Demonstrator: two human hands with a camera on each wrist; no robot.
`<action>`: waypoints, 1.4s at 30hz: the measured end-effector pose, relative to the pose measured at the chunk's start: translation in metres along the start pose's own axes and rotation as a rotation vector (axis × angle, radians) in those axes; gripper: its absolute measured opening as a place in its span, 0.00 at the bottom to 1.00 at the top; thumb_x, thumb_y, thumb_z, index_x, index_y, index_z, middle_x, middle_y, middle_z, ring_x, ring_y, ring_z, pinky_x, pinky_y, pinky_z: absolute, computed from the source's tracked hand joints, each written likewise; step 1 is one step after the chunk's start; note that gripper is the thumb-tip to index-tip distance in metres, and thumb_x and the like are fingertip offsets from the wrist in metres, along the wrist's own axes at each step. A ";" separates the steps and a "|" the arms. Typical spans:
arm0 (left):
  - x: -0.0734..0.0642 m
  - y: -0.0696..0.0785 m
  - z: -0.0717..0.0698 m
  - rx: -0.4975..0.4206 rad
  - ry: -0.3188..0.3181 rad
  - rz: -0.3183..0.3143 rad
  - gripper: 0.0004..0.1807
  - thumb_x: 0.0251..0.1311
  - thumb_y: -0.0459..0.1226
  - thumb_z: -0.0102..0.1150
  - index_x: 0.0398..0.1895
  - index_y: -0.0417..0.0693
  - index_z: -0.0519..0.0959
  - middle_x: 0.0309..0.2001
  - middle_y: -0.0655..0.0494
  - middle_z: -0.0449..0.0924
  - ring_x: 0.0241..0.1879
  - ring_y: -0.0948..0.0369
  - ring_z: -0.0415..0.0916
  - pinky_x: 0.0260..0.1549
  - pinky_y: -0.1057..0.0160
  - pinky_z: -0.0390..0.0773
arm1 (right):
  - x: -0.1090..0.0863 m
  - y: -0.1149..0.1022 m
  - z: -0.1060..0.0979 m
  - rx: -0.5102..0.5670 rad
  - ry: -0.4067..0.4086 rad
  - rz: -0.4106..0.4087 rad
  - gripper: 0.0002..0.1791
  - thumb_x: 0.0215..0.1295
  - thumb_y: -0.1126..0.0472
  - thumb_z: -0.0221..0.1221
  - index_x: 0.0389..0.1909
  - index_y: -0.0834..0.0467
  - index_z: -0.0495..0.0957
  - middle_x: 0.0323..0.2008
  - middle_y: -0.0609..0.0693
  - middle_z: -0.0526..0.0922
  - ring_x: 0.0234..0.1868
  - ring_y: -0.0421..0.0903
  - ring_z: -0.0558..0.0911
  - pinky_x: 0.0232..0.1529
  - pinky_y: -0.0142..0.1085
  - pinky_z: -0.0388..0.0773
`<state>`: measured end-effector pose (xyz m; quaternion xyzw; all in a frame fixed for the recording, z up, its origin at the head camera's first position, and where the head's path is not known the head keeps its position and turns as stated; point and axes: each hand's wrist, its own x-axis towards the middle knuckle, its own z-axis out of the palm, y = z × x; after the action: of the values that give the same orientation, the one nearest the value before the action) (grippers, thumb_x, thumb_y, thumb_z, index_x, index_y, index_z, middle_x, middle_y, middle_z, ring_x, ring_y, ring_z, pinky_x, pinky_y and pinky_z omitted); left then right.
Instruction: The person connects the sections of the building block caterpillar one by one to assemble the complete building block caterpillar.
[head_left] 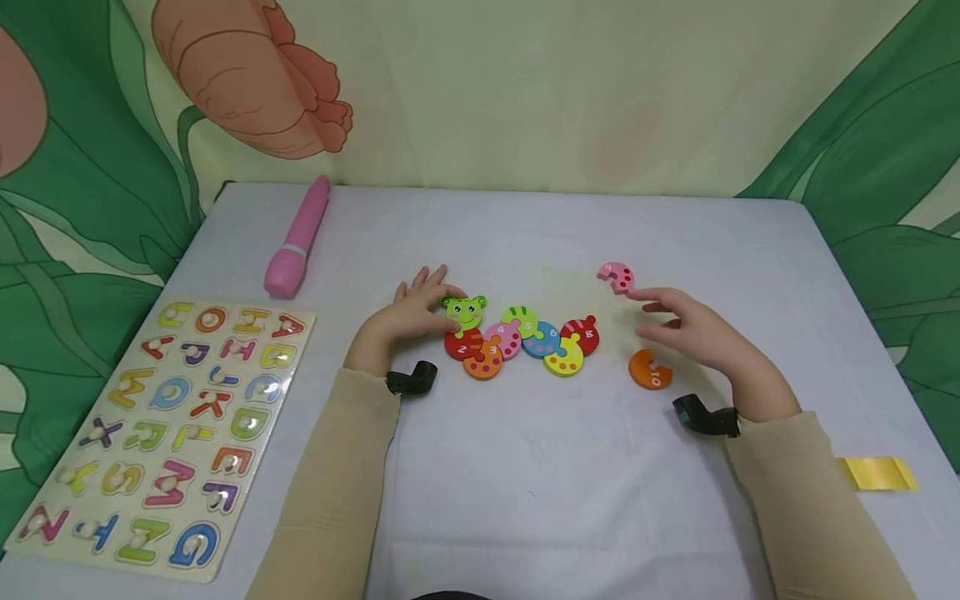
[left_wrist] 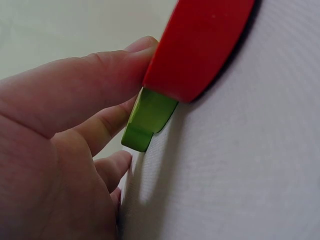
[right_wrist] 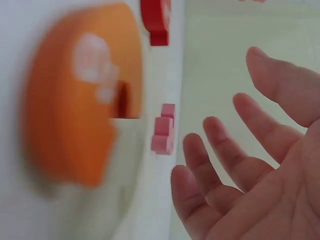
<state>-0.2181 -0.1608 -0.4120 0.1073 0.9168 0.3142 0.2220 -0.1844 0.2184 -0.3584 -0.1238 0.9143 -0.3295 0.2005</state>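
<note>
A wooden caterpillar number puzzle lies mid-table, its joined pieces running from a green frog-like head (head_left: 465, 314) to a red tail-end piece (head_left: 588, 334). My left hand (head_left: 405, 315) pinches the head between thumb and index finger, the other fingers spread behind it. In the left wrist view the thumb touches the edges of the red piece (left_wrist: 200, 45) and green head (left_wrist: 150, 112). My right hand (head_left: 693, 329) hovers at right with fingers extended and nothing held. Its index fingertip is right at a loose pink piece (head_left: 622, 273); a loose orange piece (head_left: 647, 369) lies below the hand.
An alphabet board (head_left: 161, 442) with knobbed letters lies along the left side. Behind it is a pink toy microphone (head_left: 300, 229). A yellow strip (head_left: 879, 473) sits by the right sleeve. A patterned curtain (head_left: 525, 100) hangs behind the table's far edge.
</note>
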 end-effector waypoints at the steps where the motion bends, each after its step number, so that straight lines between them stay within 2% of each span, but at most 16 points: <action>1: 0.000 0.000 0.000 0.001 0.000 0.000 0.27 0.51 0.48 0.58 0.57 0.61 0.68 0.73 0.55 0.32 0.71 0.56 0.20 0.65 0.44 0.21 | 0.006 -0.002 -0.003 0.003 0.003 0.015 0.31 0.62 0.53 0.54 0.65 0.57 0.58 0.64 0.62 0.59 0.63 0.61 0.60 0.56 0.59 0.65; 9: -0.002 0.001 -0.001 -0.004 -0.007 -0.001 0.27 0.51 0.47 0.58 0.57 0.60 0.68 0.73 0.54 0.32 0.71 0.55 0.19 0.64 0.44 0.21 | 0.049 -0.004 -0.023 -0.030 -0.015 0.085 0.32 0.62 0.48 0.53 0.65 0.52 0.58 0.67 0.59 0.56 0.65 0.61 0.56 0.58 0.63 0.58; 17: -0.002 0.003 0.000 -0.002 -0.005 -0.006 0.28 0.51 0.47 0.58 0.58 0.60 0.68 0.73 0.55 0.32 0.71 0.56 0.19 0.65 0.44 0.21 | 0.072 0.009 -0.026 -0.083 -0.109 0.160 0.34 0.61 0.49 0.55 0.67 0.50 0.55 0.66 0.62 0.55 0.65 0.63 0.55 0.58 0.63 0.58; 25: -0.002 0.002 -0.001 0.002 0.001 -0.008 0.28 0.51 0.48 0.58 0.58 0.60 0.68 0.73 0.55 0.32 0.71 0.56 0.19 0.65 0.45 0.22 | 0.085 0.012 -0.019 -0.154 -0.094 0.097 0.33 0.61 0.57 0.56 0.66 0.57 0.57 0.62 0.63 0.60 0.59 0.61 0.60 0.58 0.59 0.62; 31: -0.001 0.002 0.000 0.000 0.004 -0.007 0.27 0.51 0.48 0.58 0.57 0.61 0.68 0.73 0.56 0.32 0.71 0.56 0.19 0.65 0.45 0.21 | 0.082 0.011 -0.019 -0.118 -0.047 0.120 0.35 0.60 0.58 0.56 0.67 0.57 0.53 0.63 0.64 0.56 0.60 0.63 0.59 0.57 0.58 0.64; 36: -0.002 0.003 0.000 0.009 0.003 -0.009 0.28 0.51 0.48 0.58 0.58 0.61 0.68 0.73 0.55 0.32 0.71 0.56 0.19 0.65 0.45 0.21 | 0.069 0.007 -0.021 -0.017 0.005 0.124 0.38 0.60 0.55 0.57 0.68 0.54 0.50 0.66 0.63 0.50 0.61 0.64 0.59 0.57 0.58 0.64; 42: -0.001 0.002 0.000 0.013 0.003 -0.014 0.27 0.51 0.48 0.58 0.58 0.61 0.68 0.73 0.55 0.32 0.71 0.56 0.19 0.65 0.44 0.22 | 0.051 0.002 -0.018 0.103 -0.011 0.076 0.34 0.63 0.57 0.53 0.68 0.45 0.52 0.69 0.56 0.51 0.64 0.61 0.57 0.59 0.58 0.62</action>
<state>-0.2170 -0.1602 -0.4103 0.1019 0.9198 0.3068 0.2222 -0.2380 0.2115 -0.3613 -0.0803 0.8991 -0.3674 0.2240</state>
